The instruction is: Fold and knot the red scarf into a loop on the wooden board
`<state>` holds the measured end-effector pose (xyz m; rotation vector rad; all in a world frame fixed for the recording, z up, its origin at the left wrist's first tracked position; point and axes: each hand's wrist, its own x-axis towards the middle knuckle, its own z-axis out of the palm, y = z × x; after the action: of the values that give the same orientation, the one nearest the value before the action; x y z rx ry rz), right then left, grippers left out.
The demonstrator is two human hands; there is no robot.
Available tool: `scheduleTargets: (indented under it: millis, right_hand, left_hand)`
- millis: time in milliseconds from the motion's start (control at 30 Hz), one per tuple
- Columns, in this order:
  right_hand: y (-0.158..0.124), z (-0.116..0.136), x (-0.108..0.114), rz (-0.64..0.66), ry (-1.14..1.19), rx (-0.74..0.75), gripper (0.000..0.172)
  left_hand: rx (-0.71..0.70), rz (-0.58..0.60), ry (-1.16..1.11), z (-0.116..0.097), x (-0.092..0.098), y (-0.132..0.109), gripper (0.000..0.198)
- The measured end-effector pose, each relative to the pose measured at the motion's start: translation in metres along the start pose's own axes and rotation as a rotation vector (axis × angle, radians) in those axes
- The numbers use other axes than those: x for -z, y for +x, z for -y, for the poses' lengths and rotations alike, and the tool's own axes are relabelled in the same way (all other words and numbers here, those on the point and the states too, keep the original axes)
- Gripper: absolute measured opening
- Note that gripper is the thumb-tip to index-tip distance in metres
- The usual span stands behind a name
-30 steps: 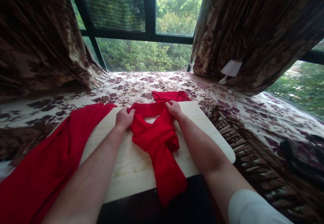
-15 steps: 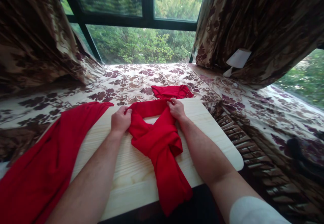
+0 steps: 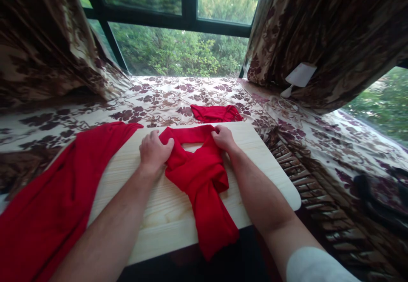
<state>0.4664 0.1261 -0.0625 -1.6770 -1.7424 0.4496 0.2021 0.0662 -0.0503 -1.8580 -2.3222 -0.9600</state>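
A red scarf (image 3: pixel 204 175) lies crossed on the pale wooden board (image 3: pixel 165 231), with a loop at its far end and a tail hanging over the near edge. My left hand (image 3: pixel 155 149) is at the loop's left corner, its thumb on top of the cloth and its fingers round the outer side. At the right corner, my right hand (image 3: pixel 223 138) pinches the cloth between thumb and fingers. Through the loop a small patch of board shows.
Another red cloth (image 3: pixel 73 175) drapes over the board's left side. Beyond the far edge lies a folded red cloth with fringe (image 3: pixel 216 113) on the floral cover (image 3: pixel 159 99). A white lamp (image 3: pixel 301 74) stands at the back right, beside the curtain (image 3: pixel 334 31).
My left thumb has moved right over the cloth and the left hand's grip has widened. The loop's opening looks a little narrower. My right hand keeps its pinch.
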Motion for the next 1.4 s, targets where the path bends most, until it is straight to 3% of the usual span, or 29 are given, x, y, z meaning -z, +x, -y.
scheduleTargets:
  millis: [67, 100, 133, 233, 300, 367, 433, 567, 900, 1067, 1400]
  right_hand:
    - [-0.003, -0.002, -0.004, -0.04, 0.017, 0.048, 0.016]
    - [-0.004, -0.002, -0.006, -0.052, 0.034, 0.061, 0.017]
    - [-0.005, -0.003, -0.007, -0.061, 0.047, 0.068, 0.018]
    - [-0.008, -0.002, -0.01, -0.073, 0.064, 0.08, 0.019]
    - [-0.009, -0.002, -0.01, -0.076, 0.068, 0.091, 0.02]
    - [-0.01, -0.001, -0.01, -0.084, 0.07, 0.092, 0.02]
    - [-0.01, -0.001, -0.01, -0.086, 0.062, 0.087, 0.02]
    - [-0.009, 0.0, -0.011, -0.084, 0.039, 0.085, 0.019]
    - [-0.003, -0.001, -0.013, -0.106, 0.062, 0.058, 0.02]
    - [-0.004, 0.001, -0.013, -0.103, 0.038, 0.065, 0.02]
    - [-0.004, 0.004, -0.012, -0.165, 0.001, 0.024, 0.023]
  left_hand:
    - [-0.123, -0.075, -0.112, -0.003, 0.005, -0.004, 0.052]
    - [-0.186, -0.046, -0.218, -0.005, 0.008, -0.006, 0.047]
    - [-0.24, 0.034, -0.347, -0.007, 0.01, -0.009, 0.043]
    - [-0.348, 0.425, -0.644, -0.018, 0.013, -0.02, 0.043]
    - [-0.427, 0.628, -0.655, -0.026, 0.014, -0.028, 0.052]
    - [-0.536, 0.719, -0.616, -0.034, 0.015, -0.034, 0.065]
    - [-0.64, 0.761, -0.602, -0.04, 0.017, -0.038, 0.074]
    - [-0.756, 0.83, -0.479, -0.046, 0.02, -0.04, 0.062]
    - [-0.699, 0.874, -0.315, -0.051, 0.02, -0.04, 0.093]
    - [-0.739, 0.893, -0.309, -0.056, 0.023, -0.038, 0.072]
    - [-0.725, 1.025, -0.343, -0.044, 0.022, -0.028, 0.061]
